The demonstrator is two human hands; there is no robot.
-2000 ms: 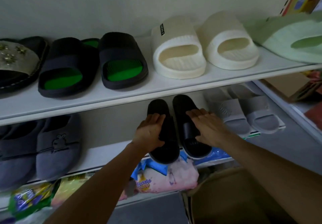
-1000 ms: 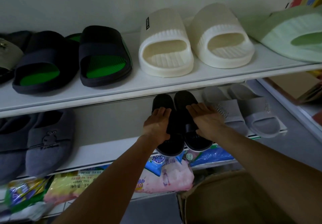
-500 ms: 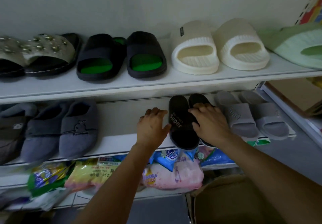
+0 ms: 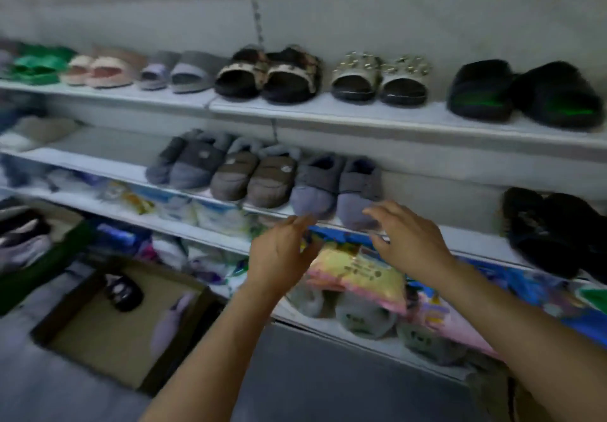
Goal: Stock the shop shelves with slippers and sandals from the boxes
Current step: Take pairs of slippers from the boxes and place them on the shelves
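The picture is blurred by motion. My left hand and my right hand hover empty in front of the middle shelf, fingers loosely spread. Just beyond them stands a pair of grey closed slippers. The black slides lie on the same shelf at the far right, apart from both hands. On the floor at lower left an open cardboard box holds a black slipper and a pale lilac one.
The top shelf carries several pairs of sandals and slides. More grey and brown slippers fill the middle shelf. Packaged goods crowd the lower shelves. A green-edged box with shoes sits at far left.
My view has swung left. Both hands have let go of the black slides, which stay on the middle shelf, and have drawn back, empty, to the grey slippers.
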